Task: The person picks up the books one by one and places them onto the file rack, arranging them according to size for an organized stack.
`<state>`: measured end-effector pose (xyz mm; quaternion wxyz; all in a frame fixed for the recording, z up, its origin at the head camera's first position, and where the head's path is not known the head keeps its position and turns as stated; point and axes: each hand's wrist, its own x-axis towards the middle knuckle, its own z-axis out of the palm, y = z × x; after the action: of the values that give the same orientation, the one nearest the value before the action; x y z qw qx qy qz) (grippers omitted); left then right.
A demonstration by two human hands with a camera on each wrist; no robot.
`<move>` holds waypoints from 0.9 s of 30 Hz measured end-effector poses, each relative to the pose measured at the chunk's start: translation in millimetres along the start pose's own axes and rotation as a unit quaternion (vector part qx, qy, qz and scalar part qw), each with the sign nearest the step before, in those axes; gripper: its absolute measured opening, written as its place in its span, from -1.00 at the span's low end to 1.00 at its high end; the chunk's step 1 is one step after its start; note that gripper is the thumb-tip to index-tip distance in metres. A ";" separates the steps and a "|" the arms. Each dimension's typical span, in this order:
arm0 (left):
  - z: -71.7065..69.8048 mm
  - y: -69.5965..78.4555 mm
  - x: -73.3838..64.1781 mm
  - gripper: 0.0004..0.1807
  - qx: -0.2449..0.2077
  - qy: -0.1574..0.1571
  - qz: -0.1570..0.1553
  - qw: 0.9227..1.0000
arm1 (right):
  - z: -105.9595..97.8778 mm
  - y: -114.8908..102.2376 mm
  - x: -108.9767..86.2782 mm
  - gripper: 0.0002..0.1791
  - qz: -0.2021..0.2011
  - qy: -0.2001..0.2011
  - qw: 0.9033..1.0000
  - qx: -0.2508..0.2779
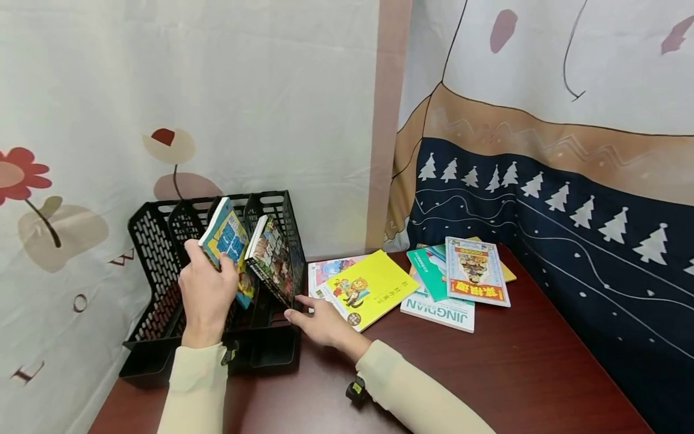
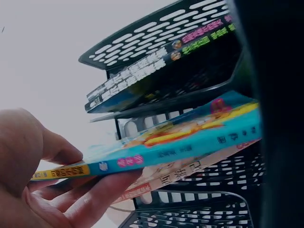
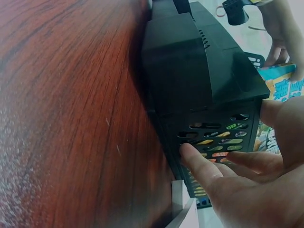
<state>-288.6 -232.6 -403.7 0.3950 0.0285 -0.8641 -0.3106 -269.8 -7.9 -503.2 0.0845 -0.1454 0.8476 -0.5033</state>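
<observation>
A black book rack with perforated dividers stands at the left of the table. My left hand grips a thin blue-and-yellow book, tilted over a middle compartment. In the left wrist view, the thumb lies above its blue spine and fingers lie below; a pale pink spine shows beneath. Dark-covered books lean in the rightmost compartment. My right hand holds the rack's right side wall, with fingers on the perforated outer face and the thumb at its front edge.
Right of the rack lies a yellow book over other books. Farther right is a pile with a red-and-white book on top and a white book below. Printed curtains border the table behind and at right.
</observation>
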 end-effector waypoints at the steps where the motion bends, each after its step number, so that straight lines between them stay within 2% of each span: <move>1: 0.0 0.4 -0.1 -0.64 0.001 -0.006 0.000 1.000 | -0.2 0.0 0.2 -0.22 0.001 0.001 1.000 0.000; 8: 7.0 -4.1 -3.5 -0.62 0.010 -0.042 -0.026 0.999 | 0.6 0.2 0.0 -0.22 -0.003 -0.001 1.000 0.006; 18: 0.9 -3.0 -2.9 -0.54 0.032 -0.085 -0.050 0.995 | 0.5 1.2 0.0 -0.22 0.004 0.003 1.000 0.010; 27: 20.9 -10.2 -9.1 -0.52 0.034 -0.114 -0.052 0.992 | 2.7 2.1 0.4 -0.23 -0.001 0.006 1.000 0.011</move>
<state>-299.0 -227.4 -425.8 0.2758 0.0509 -0.9112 -0.3019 -269.7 -9.3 -506.4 0.0807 -0.1421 0.8426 -0.5132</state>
